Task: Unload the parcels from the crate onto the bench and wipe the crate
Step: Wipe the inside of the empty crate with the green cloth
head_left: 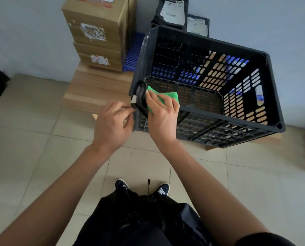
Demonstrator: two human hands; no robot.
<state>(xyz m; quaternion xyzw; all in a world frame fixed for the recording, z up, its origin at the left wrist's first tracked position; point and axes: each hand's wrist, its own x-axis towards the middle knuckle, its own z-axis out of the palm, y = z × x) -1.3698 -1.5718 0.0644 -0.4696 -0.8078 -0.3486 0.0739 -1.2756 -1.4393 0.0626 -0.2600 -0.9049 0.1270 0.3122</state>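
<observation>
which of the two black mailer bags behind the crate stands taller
The left black mailer bag; its top rises well above the right black mailer bag, which sits lower behind the crate rim.

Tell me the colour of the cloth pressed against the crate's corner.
Bright green. The cloth under the right hand shows best in the head view.

No text can be read anywhere. The torn white labels on the two stacked cardboard boxes (95,32) show only blurred print and red smudges. The white shipping labels on the two black parcels (171,13) behind the crate (210,110) carry barcode-like lines and small print too blurred to make out.
</observation>
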